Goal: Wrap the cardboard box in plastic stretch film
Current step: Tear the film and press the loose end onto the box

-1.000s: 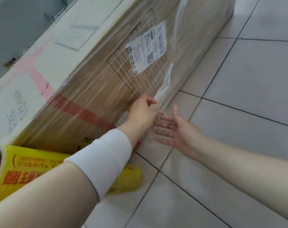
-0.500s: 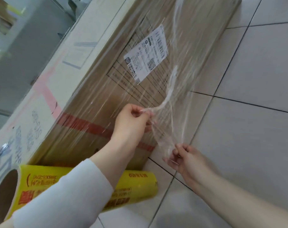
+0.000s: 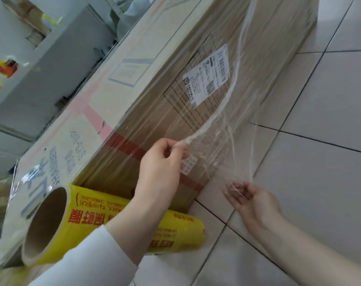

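Cardboard box (image 3: 154,120) spans the frame's centre, with the stretch film (image 3: 222,151) tail now lifted off its side. Your left hand (image 3: 161,168) still pinches the bunched edge. At lower right, your right hand (image 3: 253,201) has loosened, fingers apart. The film likely needs re-tensioning.

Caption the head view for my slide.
Left hand pinches a twisted film strand off the wrapped cardboard box; right hand open below; yellow roll alongside.

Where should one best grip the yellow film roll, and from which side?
Probably by the open cardboard core, from the near end: the yellow film roll lies on its side beside the cardboard box, core mouth facing the camera.
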